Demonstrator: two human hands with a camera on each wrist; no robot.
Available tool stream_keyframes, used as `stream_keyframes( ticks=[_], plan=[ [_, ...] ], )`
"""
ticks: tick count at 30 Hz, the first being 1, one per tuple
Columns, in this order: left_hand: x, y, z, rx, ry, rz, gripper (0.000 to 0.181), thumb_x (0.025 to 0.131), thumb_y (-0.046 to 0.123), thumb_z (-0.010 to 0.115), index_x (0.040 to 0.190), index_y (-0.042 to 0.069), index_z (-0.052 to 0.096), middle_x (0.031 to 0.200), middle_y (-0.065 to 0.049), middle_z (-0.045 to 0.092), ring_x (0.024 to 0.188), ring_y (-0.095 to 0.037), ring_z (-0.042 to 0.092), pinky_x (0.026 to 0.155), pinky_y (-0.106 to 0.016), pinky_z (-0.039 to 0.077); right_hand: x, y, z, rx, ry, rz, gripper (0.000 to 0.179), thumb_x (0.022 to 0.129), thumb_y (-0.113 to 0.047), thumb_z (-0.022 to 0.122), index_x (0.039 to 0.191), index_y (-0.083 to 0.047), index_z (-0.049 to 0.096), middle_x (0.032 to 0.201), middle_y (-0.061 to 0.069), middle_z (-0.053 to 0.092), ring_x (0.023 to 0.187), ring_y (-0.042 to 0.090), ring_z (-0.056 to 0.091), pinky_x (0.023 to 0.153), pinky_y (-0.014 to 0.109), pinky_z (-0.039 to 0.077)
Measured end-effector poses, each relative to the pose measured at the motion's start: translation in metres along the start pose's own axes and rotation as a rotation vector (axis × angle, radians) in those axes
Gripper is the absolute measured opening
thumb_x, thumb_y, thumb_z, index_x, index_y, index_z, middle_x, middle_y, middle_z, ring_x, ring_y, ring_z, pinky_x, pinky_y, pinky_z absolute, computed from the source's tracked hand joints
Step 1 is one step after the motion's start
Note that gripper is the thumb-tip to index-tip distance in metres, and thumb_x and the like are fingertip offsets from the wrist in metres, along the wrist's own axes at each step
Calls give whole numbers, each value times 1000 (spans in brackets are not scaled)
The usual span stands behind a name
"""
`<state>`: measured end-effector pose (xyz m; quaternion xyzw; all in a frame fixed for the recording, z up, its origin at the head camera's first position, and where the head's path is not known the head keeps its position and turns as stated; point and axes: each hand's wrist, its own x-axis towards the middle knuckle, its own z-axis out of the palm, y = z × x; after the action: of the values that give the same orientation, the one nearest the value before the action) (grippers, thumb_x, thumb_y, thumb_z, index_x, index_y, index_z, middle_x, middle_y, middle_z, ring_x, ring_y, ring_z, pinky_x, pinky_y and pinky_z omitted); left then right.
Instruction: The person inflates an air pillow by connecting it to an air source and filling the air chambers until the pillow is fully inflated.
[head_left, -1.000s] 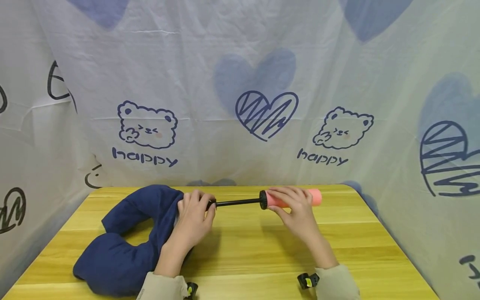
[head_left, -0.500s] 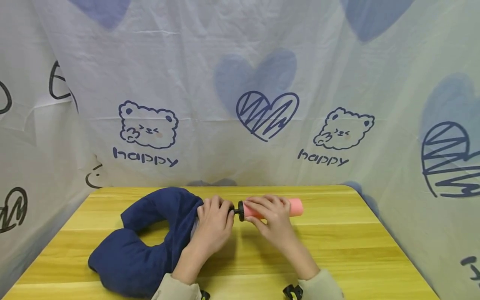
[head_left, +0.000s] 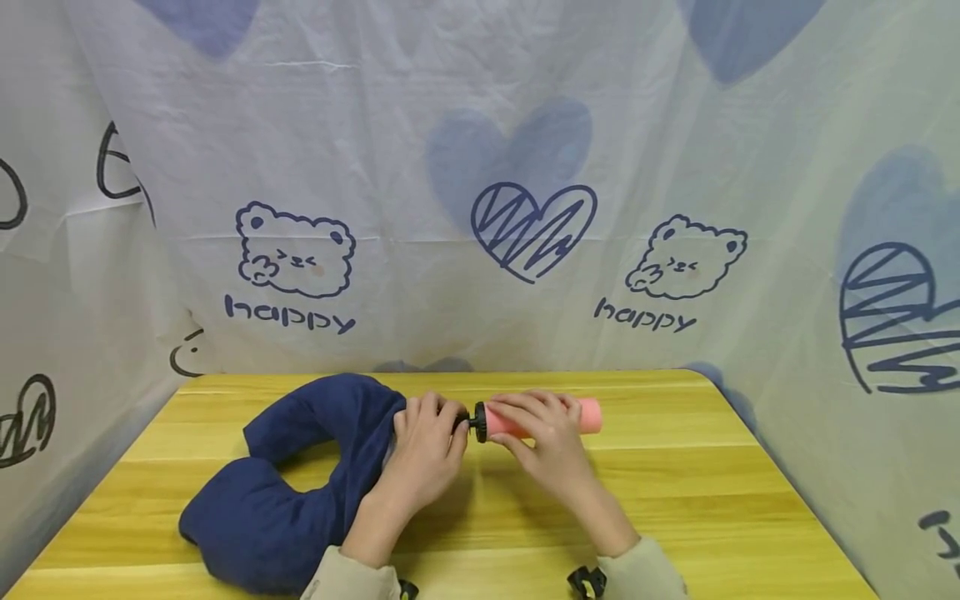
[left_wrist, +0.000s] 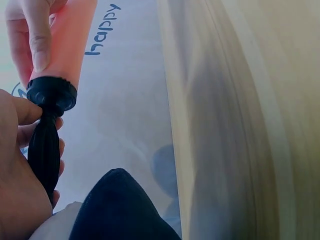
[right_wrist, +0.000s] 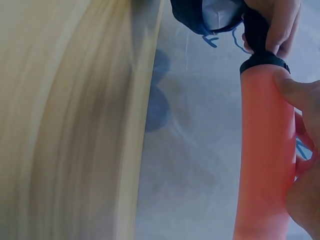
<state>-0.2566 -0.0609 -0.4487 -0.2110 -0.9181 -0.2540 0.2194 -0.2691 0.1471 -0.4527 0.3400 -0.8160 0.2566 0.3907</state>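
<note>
A hand air pump with a pink barrel [head_left: 592, 415] lies sideways between both hands, above the table in the head view. My left hand [head_left: 422, 454] has its fingers wrapped round the pump's black handle [left_wrist: 44, 155]. Thumb and fingers of my right hand [head_left: 553, 450] grip the barrel just behind its black end cap [right_wrist: 265, 62]. Only a short bit of rod shows between handle and cap. Directly left of the left hand is a navy U-shaped neck pillow [head_left: 258, 529]; a pale patch [right_wrist: 220, 14] shows at its edge. Any link between pump and pillow is hidden.
The wood-grain table [head_left: 735, 508] runs under everything. Behind it hangs a pale cloth [head_left: 405, 292] printed with hearts and bears, and similar cloth covers both sides. Black wrist straps [head_left: 587, 583] sit near the sleeves.
The long black rod seen a second ago has slid almost fully into the barrel. The right hand moved left, while the left hand and pillow shifted right. Little differs over the last half second.
</note>
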Motion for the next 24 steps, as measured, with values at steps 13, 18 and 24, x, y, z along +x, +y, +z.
stream_keyframes(
  ticks=[13, 18, 24],
  plan=[
    [1, -9, -11, -22, 29, -18, 10, 106, 18, 60, 109, 11, 68, 109, -8, 54, 99, -30, 41, 86, -47, 28, 0, 16, -14, 21, 3, 35, 46, 75, -14, 92, 119, -13, 79, 122, 3, 75, 113, 31, 63, 95, 58, 30],
    [1, -17, -18, -31, 31, -22, 12, 107, 18, 59, 111, 11, 67, 110, -9, 53, 100, -30, 41, 87, -47, 27, -1, 24, -24, 28, -16, 88, 47, 75, -9, 92, 120, -11, 78, 124, 5, 74, 117, 32, 61, 98, 58, 29],
    [0, -30, -27, -38, 46, -33, 12, 106, 16, 60, 112, 9, 67, 110, -9, 53, 98, -30, 40, 85, -46, 24, -1, 34, -35, 34, 8, 106, 45, 77, -7, 91, 120, -8, 77, 124, 10, 74, 117, 36, 61, 100, 61, 28]
  ],
)
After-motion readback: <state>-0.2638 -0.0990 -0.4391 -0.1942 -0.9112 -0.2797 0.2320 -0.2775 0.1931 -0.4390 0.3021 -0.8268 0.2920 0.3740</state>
